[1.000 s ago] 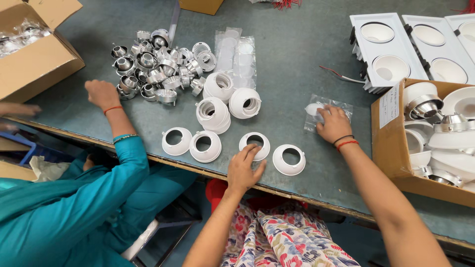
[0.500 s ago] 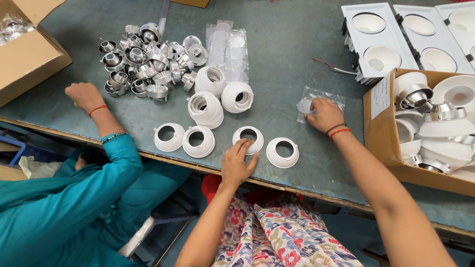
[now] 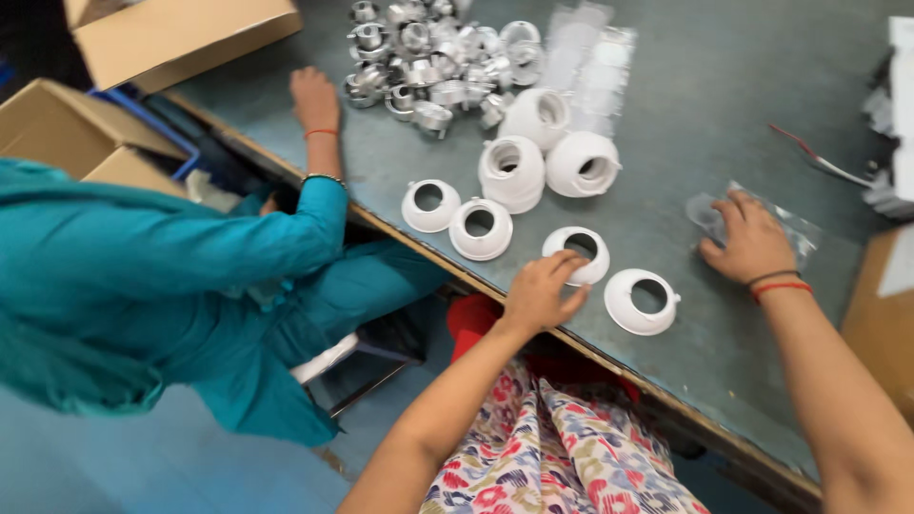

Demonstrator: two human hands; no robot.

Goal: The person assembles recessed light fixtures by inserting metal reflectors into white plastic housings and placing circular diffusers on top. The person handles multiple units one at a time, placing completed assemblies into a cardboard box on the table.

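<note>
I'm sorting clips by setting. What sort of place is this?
Probably a small assembly or packing workshop for light fittings. Identical white rings lie in a row on the worktable, a heap of metal parts sits behind, and cardboard boxes stand around. Left hand touches one ring; right hand rests on a plastic bag.

Bare arms; red + dark bands on right wrist [image 3: 776, 283]; floral-print clothing [image 3: 562, 457].

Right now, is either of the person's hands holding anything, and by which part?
Nothing is lifted. The left hand rests its fingers on the near rim of a white ring; the right hand presses flat on a clear plastic bag on the table.
</note>
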